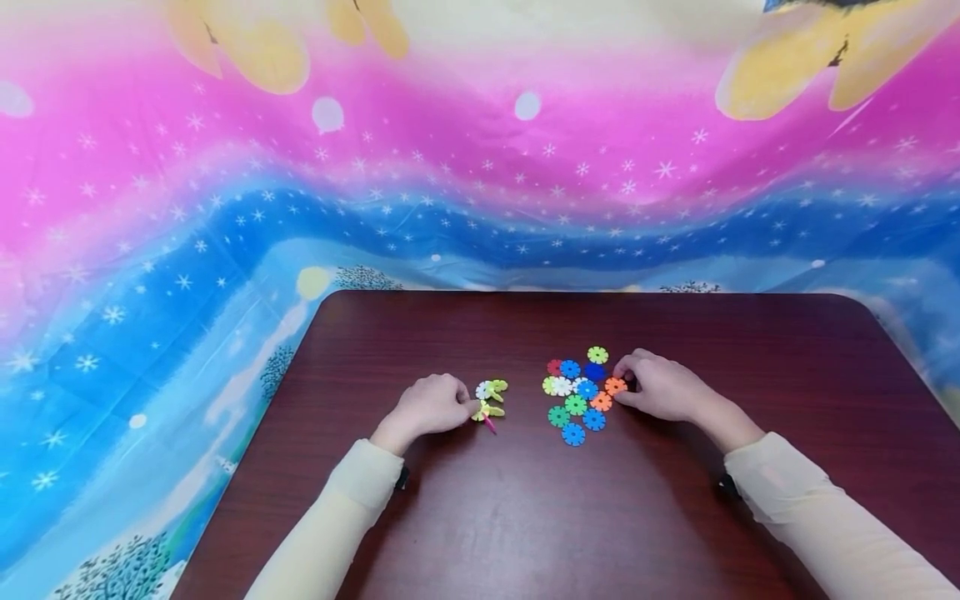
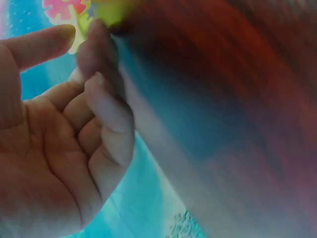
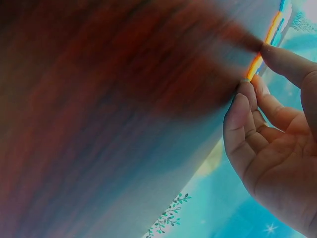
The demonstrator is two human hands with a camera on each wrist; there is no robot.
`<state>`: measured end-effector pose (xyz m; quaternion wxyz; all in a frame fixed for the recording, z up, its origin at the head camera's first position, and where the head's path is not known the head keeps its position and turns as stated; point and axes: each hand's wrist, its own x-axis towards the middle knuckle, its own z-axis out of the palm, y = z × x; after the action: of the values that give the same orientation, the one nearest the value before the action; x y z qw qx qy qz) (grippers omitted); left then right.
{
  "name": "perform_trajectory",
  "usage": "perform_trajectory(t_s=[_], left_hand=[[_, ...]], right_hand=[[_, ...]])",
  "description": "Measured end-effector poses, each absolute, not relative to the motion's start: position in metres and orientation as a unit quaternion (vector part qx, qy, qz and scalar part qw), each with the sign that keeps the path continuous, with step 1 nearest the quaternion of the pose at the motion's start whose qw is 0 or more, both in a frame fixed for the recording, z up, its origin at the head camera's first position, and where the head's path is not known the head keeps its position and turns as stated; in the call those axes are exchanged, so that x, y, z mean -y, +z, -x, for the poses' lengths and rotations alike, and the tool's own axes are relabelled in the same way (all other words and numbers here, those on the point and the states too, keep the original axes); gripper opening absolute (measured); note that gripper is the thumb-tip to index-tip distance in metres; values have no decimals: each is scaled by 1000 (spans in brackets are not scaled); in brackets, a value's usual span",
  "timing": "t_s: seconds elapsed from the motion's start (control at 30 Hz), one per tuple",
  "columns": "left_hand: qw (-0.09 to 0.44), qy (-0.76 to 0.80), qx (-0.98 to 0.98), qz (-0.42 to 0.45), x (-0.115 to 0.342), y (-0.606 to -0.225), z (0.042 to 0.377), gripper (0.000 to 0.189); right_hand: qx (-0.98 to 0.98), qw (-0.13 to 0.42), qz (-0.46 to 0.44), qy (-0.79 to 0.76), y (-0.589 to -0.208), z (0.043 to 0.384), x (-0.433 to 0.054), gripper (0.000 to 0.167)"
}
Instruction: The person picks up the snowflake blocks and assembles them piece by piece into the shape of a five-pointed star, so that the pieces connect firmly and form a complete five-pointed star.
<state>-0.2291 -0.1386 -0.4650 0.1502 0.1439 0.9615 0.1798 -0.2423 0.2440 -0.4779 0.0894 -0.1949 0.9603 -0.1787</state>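
My left hand (image 1: pixel 435 404) pinches a small build of snowflake discs between thumb and forefinger, just above the table. The build joins yellow-green discs (image 1: pixel 497 412), a white disc (image 1: pixel 482 390) and a pink disc (image 1: pixel 489 424). Part of it shows past the fingertips in the left wrist view, the pink disc (image 2: pixel 64 9) at the top. On the other side, my right hand (image 1: pixel 663 386) holds an orange snowflake disc (image 1: pixel 616 386) by its edges, thumb and forefinger on it. From the right wrist, that orange disc (image 3: pixel 254 68) appears edge-on at the tabletop.
Several loose snowflake discs lie in a cluster between the hands, among them a blue disc (image 1: pixel 573 434), a green disc (image 1: pixel 558 417) and another orange disc (image 1: pixel 602 401). The dark wooden table (image 1: pixel 480 517) meets a colourful printed cloth (image 1: pixel 480 167) behind and at the sides.
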Motion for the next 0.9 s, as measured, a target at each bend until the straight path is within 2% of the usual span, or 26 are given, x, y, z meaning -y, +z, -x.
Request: perform_trajectory(t_s=[0.1,0.23,0.37,0.6,0.9], left_hand=[[133,151,-972,-124,144,-459,230,30],[84,132,-982,-106,147,-447,232,25],[57,130,-981,-135,138,-436,232,24],[78,116,-965,-220,101,-428,231,24],[86,37,-947,-307,46,-446,233,23]], right_hand=[[-958,91,188,-195,-478,243,-245,35],[-952,97,177,-229,-479,243,-244,34],[-947,99,170,-252,-480,243,-244,33],[-943,78,174,-273,-479,236,-245,28],[-942,32,174,-284,-468,224,-245,23]])
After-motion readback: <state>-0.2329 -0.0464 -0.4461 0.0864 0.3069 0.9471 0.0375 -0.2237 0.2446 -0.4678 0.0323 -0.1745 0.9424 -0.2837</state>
